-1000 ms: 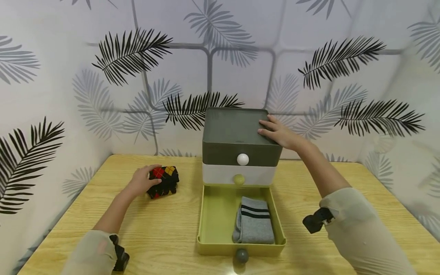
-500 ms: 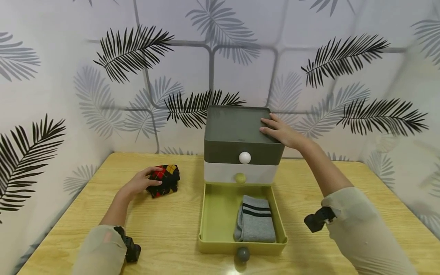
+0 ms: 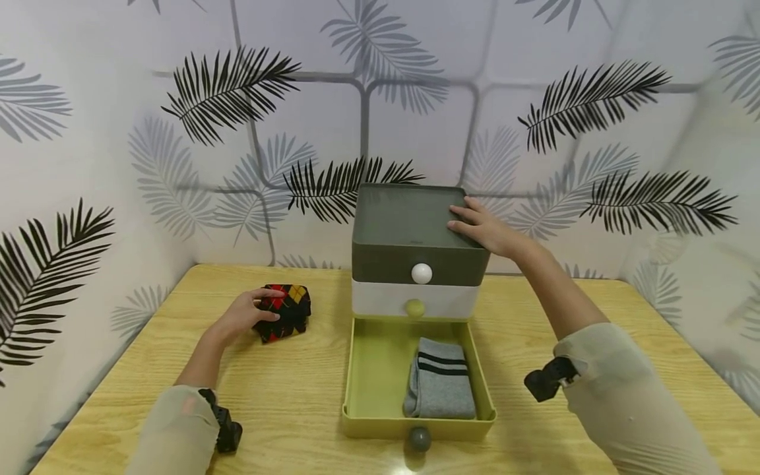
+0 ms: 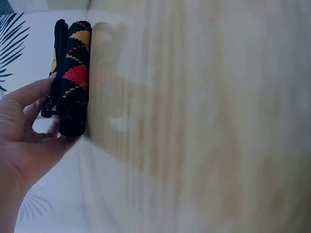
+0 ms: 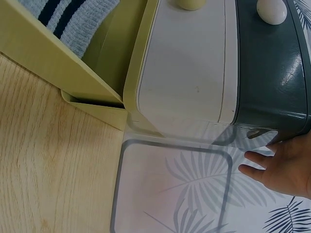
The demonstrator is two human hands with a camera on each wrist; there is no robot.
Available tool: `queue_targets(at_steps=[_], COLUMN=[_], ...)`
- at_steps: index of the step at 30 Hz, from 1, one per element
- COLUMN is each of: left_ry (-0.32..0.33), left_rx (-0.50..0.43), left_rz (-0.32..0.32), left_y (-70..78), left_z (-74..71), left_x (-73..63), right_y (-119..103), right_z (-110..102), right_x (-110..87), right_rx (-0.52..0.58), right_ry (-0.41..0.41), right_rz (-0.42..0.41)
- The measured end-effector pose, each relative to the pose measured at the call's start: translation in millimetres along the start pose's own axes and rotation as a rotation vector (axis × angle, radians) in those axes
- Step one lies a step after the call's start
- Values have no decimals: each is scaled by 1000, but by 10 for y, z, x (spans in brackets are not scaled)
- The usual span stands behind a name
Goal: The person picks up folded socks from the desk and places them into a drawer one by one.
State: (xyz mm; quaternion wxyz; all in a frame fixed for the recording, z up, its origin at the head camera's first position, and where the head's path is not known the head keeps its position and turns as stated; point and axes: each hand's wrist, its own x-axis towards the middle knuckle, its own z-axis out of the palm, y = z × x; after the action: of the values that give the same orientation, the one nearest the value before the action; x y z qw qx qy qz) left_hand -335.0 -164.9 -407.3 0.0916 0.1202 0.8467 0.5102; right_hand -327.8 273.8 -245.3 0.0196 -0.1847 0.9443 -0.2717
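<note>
A folded black argyle sock [image 3: 295,305] with red and yellow diamonds lies on the left of the table. My left hand [image 3: 236,318] grips its near left edge, fingers over the top and thumb along the front. In the left wrist view the sock [image 4: 75,73] stands in a thick fold, held at one end by the fingertips. My right hand [image 3: 491,232] rests with extended fingers on the dark grey top [image 3: 410,214] of a small drawer unit, at its right edge. Below, the yellow-green bottom drawer [image 3: 375,389] is pulled out.
A grey sock [image 3: 442,389] with black stripes lies folded in the drawer's right half. Above sit a white drawer [image 3: 380,298] and a dark grey drawer [image 3: 382,264], both closed. The wooden table [image 3: 285,396] meets a leaf-patterned wall covering behind.
My left forearm has swung slightly to the right while that hand stays at the argyle sock. The view has shifted a little; my right hand keeps its place on the unit.
</note>
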Motion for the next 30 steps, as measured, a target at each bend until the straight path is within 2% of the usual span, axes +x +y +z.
queue_targets(at_steps=[4,9,14,19,30], left_ry=[-12,-49,-92,-92,-136], left_rx=[19,-11,21,28,-50], left_rz=[15,2,11,38,-22], left_y=[9,2,25,51,45], left_z=[-29,-75,-86,-88,-134], left_x=[-18,-65,-70,-58,-102], right_y=[-1,-8,3,-7,12], right_z=[12,20,13,1,16], right_x=[7,17,11,8,5], right_rx=[5,7,2,5,16], right_ry=[4,3,0,-7,-4], right_rz=[5,8,15,13,11])
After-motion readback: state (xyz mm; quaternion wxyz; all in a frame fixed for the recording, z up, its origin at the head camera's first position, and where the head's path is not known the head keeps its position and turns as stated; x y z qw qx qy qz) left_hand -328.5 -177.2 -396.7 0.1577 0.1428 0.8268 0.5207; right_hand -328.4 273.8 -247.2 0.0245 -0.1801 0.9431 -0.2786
